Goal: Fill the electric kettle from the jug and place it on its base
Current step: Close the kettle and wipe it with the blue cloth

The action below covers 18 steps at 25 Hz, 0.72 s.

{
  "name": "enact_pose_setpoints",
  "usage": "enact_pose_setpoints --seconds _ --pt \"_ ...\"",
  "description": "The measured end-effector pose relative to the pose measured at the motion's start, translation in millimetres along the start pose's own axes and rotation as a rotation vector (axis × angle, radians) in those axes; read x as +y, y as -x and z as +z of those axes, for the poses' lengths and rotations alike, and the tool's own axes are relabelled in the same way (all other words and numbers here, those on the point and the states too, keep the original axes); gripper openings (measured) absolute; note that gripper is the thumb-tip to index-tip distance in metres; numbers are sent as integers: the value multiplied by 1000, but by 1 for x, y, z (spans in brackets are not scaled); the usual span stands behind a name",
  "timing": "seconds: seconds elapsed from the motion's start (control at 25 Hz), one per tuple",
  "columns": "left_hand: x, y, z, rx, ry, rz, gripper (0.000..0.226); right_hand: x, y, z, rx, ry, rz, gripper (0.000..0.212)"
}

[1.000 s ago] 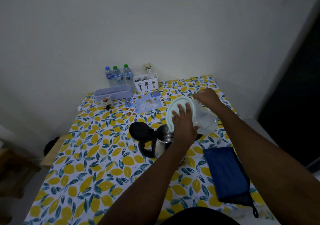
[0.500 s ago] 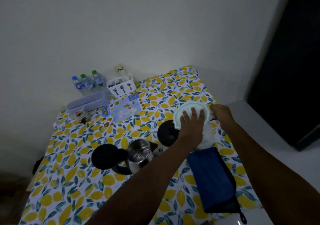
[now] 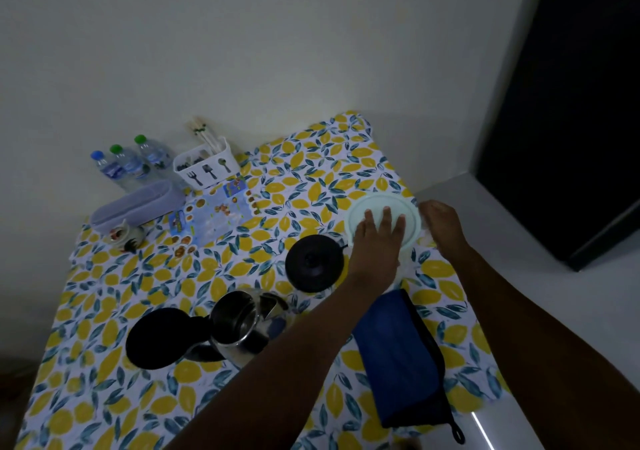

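The steel electric kettle stands on the table near the middle, its black lid flipped open to the left. Its round black base lies apart from it, further back and to the right. The clear jug stands upright right of the base, mostly hidden under its pale green lid. My left hand lies flat on that lid with fingers spread. My right hand is curled around the jug's right side, where the handle is hidden.
A blue folded cloth lies at the near right, close to the table's right edge. At the back by the wall stand three water bottles, a white cutlery holder and a lilac box.
The jug was tilted over the kettle a second ago. Both hands have carried it right and it now stands upright beside the base, and the view has swung right.
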State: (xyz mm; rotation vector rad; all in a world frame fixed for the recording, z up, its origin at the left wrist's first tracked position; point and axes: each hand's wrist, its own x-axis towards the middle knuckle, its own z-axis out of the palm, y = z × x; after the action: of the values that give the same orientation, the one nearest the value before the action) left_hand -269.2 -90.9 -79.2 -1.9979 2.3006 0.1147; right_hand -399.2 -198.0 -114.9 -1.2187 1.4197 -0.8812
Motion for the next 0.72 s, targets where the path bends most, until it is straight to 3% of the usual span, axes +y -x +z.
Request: enact_pose_setpoints --seconds 0.12,0.2,0.32,0.52,0.72 --pt "-12 13 -2 48 101 36 77 -1 20 -3 76 240 -184 30" --pt "-25 32 -5 109 185 34 70 -1 48 -3 126 303 -405 27" --pt "-48 82 -6 258 301 -38 61 7 95 7 152 457 -729 41" --pt "-95 179 1 398 343 -224 52 11 179 72 -219 614 -832 85" --pt "-141 260 2 483 299 -345 43 14 223 153 -479 749 -843 109"
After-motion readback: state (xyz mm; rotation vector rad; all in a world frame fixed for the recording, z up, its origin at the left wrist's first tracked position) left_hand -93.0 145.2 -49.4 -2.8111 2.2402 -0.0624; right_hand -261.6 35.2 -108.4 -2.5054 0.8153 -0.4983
